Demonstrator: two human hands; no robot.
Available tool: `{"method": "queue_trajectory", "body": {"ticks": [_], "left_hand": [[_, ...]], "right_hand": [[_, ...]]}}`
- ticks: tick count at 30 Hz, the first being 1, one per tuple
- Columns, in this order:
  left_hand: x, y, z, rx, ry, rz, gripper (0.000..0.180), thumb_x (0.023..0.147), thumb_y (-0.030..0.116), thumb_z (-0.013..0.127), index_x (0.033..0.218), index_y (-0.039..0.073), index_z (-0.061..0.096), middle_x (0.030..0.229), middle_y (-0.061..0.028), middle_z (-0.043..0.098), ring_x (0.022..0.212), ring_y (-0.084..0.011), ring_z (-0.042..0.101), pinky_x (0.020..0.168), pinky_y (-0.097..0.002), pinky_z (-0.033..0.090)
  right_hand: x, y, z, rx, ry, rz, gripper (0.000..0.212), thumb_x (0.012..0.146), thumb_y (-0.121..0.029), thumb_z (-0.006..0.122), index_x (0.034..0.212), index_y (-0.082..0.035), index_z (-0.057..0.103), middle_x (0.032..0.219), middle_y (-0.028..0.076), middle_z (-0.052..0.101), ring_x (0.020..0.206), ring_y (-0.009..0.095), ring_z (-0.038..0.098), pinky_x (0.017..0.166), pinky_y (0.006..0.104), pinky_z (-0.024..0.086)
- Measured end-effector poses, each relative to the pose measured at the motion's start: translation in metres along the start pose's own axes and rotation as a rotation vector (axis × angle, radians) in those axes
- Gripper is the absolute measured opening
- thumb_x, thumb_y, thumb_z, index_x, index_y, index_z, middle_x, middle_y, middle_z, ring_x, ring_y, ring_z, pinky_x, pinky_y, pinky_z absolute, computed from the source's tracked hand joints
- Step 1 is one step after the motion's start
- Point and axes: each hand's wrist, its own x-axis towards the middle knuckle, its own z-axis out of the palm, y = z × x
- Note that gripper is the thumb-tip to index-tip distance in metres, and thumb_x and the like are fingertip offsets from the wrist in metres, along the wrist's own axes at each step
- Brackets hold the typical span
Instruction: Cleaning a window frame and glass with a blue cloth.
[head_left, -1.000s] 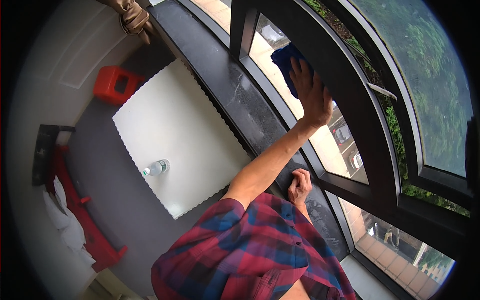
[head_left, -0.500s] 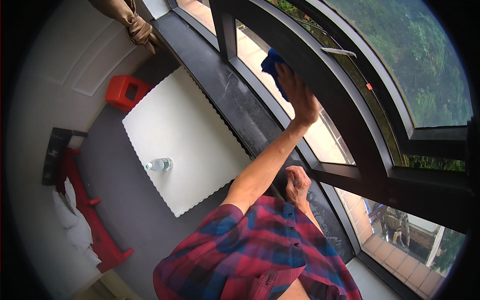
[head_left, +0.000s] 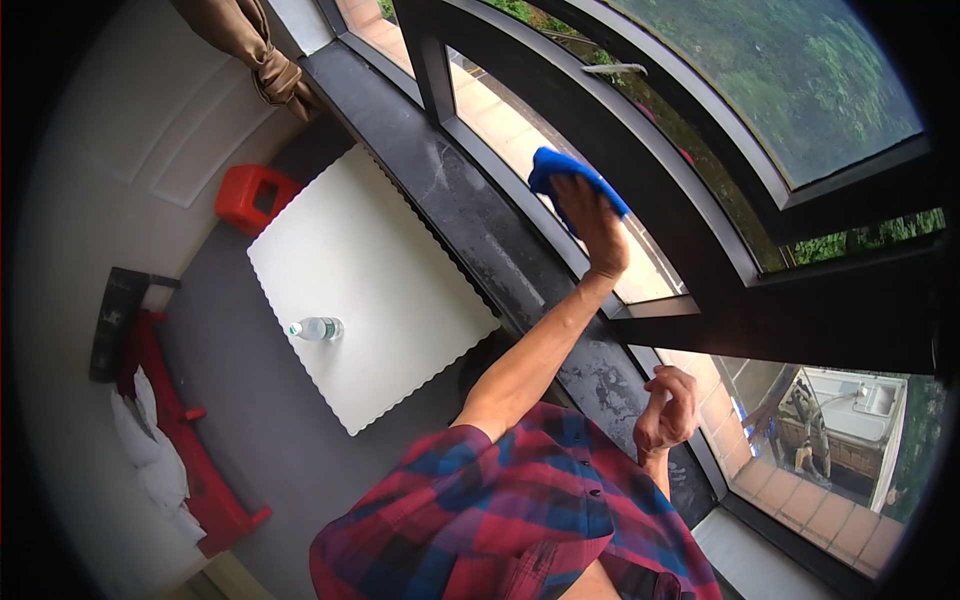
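My left arm reaches up and across to the window. The fingers of my left hand (head_left: pixel 597 230) press a bright blue cloth (head_left: pixel 580 183) against the window pane beside the dark frame (head_left: pixel 660 190). Part of the cloth sticks out past the fingertips, and the palm side is hidden. Lower down, my right hand (head_left: pixel 668 412) hovers over the dark window sill (head_left: pixel 605 385), near the lower pane. Its fingers are curled in, and nothing shows in them.
A white scalloped-edge table (head_left: pixel 390 270) stands left of the sill, with a clear plastic bottle (head_left: pixel 318 329) on it. Beyond are a red stool (head_left: pixel 255 198), a tied brown curtain (head_left: pixel 285 80) and a red bench (head_left: pixel 215 500) with white cloth. An opened window sash (head_left: pixel 780 215) juts at upper right.
My left hand and the cloth have slid down along the pane, and more of the cloth shows. My right hand has moved right and nearer, toward the lower pane. The view has shifted slightly.
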Motion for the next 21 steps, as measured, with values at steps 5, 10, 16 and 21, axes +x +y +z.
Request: {"method": "queue_trajectory", "body": {"ticks": [5,10,16,21], "left_hand": [[0.000,0.051,0.002,-0.045,-0.014,0.262,0.070,0.107,0.045,0.023,0.157,-0.003,0.017,0.164,-0.0296,0.009,0.153,-0.0445,0.001,0.123,-0.0525,0.002],[-0.069,-0.033,-0.011,-0.006,-0.044,-0.220,0.069,0.108,0.045,0.027,0.157,-0.003,0.017,0.163,-0.0318,0.008,0.151,-0.0497,0.007,0.123,-0.0543,0.007],[-0.065,-0.035,-0.036,0.120,-0.182,-0.161,0.059,0.106,0.038,0.046,0.148,-0.003,0.039,0.156,-0.0357,0.025,0.146,-0.0507,0.024,0.119,-0.0519,0.025],[-0.033,-0.015,-0.064,0.365,-0.224,-0.061,0.046,0.093,0.046,0.066,0.083,0.001,0.065,0.100,-0.0172,0.061,0.095,-0.0348,0.059,0.085,-0.0460,0.048]], "right_hand": [[0.018,0.000,-0.037,-0.074,0.107,-0.066,0.021,0.087,0.018,0.057,0.100,0.003,0.064,0.095,0.021,0.068,0.072,0.020,0.064,0.060,0.0276,0.054],[0.009,0.009,-0.038,0.035,0.112,0.013,0.021,0.087,0.017,0.058,0.101,0.003,0.065,0.097,0.020,0.069,0.073,0.019,0.064,0.059,0.0269,0.054],[-0.007,0.009,-0.045,-0.048,-0.025,0.109,0.018,0.087,0.014,0.059,0.097,0.000,0.066,0.094,0.014,0.070,0.069,0.016,0.064,0.058,0.0267,0.053],[-0.022,0.014,-0.049,-0.077,0.007,0.240,0.015,0.086,0.012,0.060,0.093,0.000,0.067,0.090,0.012,0.069,0.065,0.016,0.064,0.058,0.0272,0.052]]}}
